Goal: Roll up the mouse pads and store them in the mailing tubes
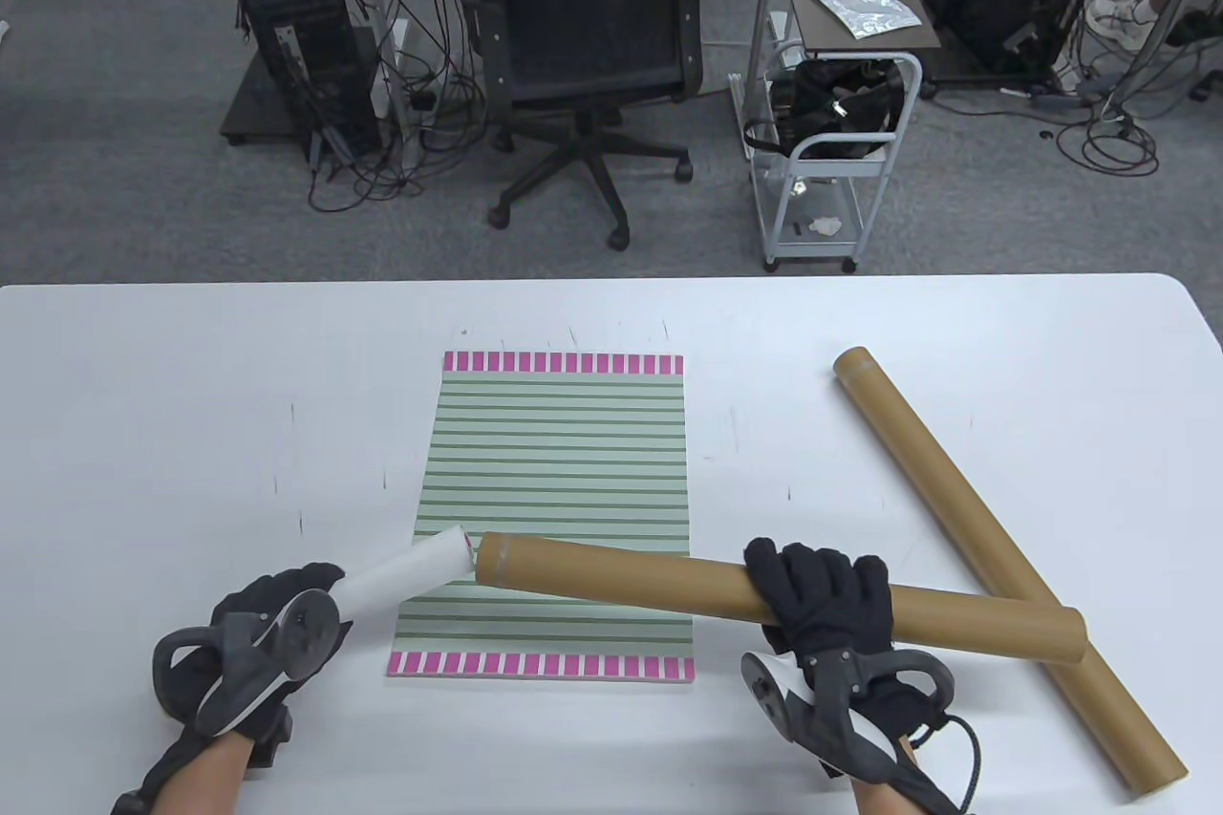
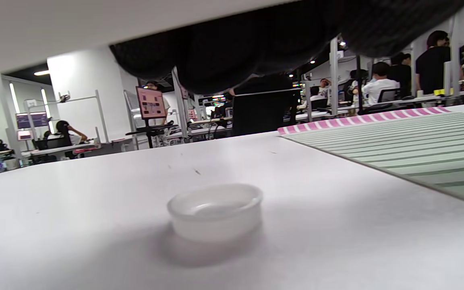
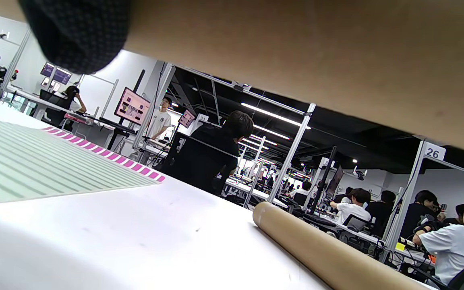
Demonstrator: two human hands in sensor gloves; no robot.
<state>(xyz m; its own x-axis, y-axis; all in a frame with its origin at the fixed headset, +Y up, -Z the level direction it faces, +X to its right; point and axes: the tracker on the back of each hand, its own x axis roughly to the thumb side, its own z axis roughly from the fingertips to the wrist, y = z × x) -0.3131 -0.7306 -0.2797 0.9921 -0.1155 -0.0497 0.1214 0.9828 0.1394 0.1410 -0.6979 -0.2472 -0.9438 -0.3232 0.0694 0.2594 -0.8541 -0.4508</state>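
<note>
The rolled mouse pad (image 1: 406, 572), white side out, is sitting in the left hand (image 1: 250, 653), whose fingers are curling around its near end; its far end is pointing toward two o'clock and meeting the open mouth of the held mailing tube (image 1: 621, 574). The right hand (image 1: 829, 610) is gripping that tube, fingers wrapping over its top. The tube's far end is crossing a second mailing tube (image 1: 994, 540) lying at three o'clock. A flat striped mouse pad (image 1: 559, 452) is lying beneath. A clear cap (image 2: 215, 211) is resting on the white table (image 1: 172, 433) under the left hand.

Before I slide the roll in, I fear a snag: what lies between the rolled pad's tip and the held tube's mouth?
Nothing: in the table view the rolled pad meets the held tube mouth.
</note>
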